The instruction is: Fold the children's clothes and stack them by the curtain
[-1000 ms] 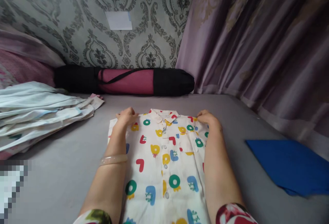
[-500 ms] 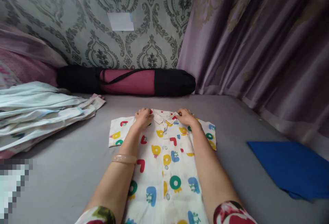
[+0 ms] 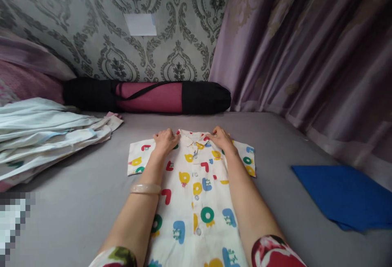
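Note:
A white short-sleeved button-up shirt (image 3: 183, 193), printed with red, yellow, green and blue letters, lies front up, its collar away from me. My left hand (image 3: 166, 139) is at the left shoulder beside the collar, fingers curled on the cloth and thumb against the collar's edge. On the opposite side of the neck, my right hand (image 3: 221, 139) holds the other shoulder, its thumb at the collar tip. Both grips look closed on the fabric, though some fingertips are hidden. The sleeves spread out flat, and my forearms cover parts of the sides.
A folded blue cloth (image 3: 343, 195) lies at the right. Pale clothes (image 3: 52, 136) are heaped at the left. A black and maroon rolled bag (image 3: 150, 97) runs along the patterned wall, on the grey sheet (image 3: 85, 205). Purple curtains (image 3: 260, 54) hang at the right.
My hands stay at the collar, with the thumbs reaching slightly further inward along its edges. The whole view has shifted a little; the shirt lies much as before.

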`<state>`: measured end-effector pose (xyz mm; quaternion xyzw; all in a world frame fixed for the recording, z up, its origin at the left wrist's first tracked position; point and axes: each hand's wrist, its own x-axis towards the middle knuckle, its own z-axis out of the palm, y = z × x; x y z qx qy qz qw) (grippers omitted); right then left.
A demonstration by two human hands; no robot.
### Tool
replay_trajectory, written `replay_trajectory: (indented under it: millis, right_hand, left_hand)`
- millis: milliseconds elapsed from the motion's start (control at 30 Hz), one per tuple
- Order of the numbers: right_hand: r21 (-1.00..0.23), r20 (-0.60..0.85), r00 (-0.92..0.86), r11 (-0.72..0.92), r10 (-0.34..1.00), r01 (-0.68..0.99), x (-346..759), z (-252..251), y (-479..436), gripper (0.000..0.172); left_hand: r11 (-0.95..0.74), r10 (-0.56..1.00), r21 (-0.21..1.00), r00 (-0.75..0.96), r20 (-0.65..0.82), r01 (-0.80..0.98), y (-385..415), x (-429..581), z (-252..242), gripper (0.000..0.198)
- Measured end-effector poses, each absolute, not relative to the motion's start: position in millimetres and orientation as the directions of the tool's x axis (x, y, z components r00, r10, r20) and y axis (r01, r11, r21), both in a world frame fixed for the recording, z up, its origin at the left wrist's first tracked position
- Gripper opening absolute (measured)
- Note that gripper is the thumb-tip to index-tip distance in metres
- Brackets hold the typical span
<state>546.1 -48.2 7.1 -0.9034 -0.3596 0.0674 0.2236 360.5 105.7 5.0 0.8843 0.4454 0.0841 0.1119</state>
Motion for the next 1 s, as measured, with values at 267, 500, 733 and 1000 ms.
replay_trajectory:
  millis: [267,500,733,1000]
  right_hand:
    - [-0.488,-0.088,0.752,-0.686,0.654,0.539,552,25,-56,0.060]
    - [-0.475,-0.141,0.692,-0.662,0.708,0.579,572,37,-86,0.054]
    - [-0.444,-0.108,0.653,-0.624,0.750,0.643,591,32,-128,0.030]
    - [-0.386,-0.076,0.702,-0.670,0.708,0.634,611,23,-176,0.020]
  left_hand:
    - [-0.396,0.918,0.322,0.377,0.121,0.860,114,347,0,0.048]
    - [-0.348,0.936,0.391,0.336,0.102,0.852,112,342,4,0.046]
    - [-0.345,0.937,0.405,0.334,0.099,0.847,111,341,5,0.047]
    - [-0.356,0.934,0.363,0.316,0.166,0.861,109,341,-1,0.045]
